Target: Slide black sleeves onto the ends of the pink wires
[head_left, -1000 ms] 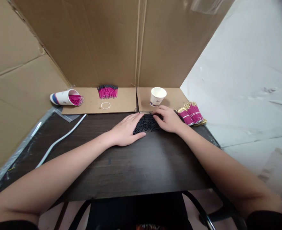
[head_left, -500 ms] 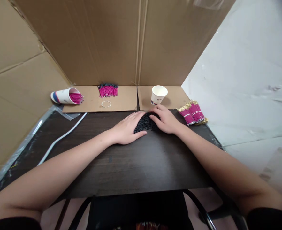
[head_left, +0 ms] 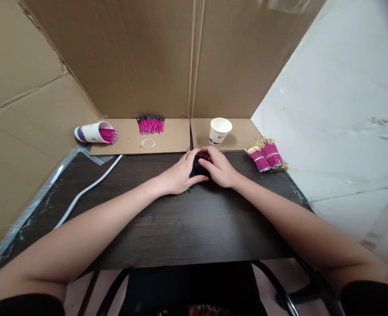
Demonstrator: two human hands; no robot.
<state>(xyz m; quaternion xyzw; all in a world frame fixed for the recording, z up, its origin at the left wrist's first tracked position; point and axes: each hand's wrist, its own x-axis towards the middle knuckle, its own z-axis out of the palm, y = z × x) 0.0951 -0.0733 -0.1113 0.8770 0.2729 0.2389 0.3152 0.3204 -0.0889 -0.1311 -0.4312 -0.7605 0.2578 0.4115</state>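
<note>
A heap of small black sticks (head_left: 198, 168) lies on the dark wooden table (head_left: 180, 219). My left hand (head_left: 179, 175) and my right hand (head_left: 219, 166) cup it from both sides, fingers curled around it and nearly meeting. Most of the heap is hidden between my palms.
An upright white paper cup (head_left: 219, 131) stands behind my hands. A tipped cup (head_left: 91, 133) holds pink sticks at the back left. A pink bundle (head_left: 150, 124) and a white ring (head_left: 148, 143) lie on cardboard. Gold-tipped pink bundles (head_left: 266, 155) sit at the right edge. A white cable (head_left: 88, 188) crosses the left.
Both hands have drawn together, squeezing the spread-out black sticks into a tight heap between the palms.
</note>
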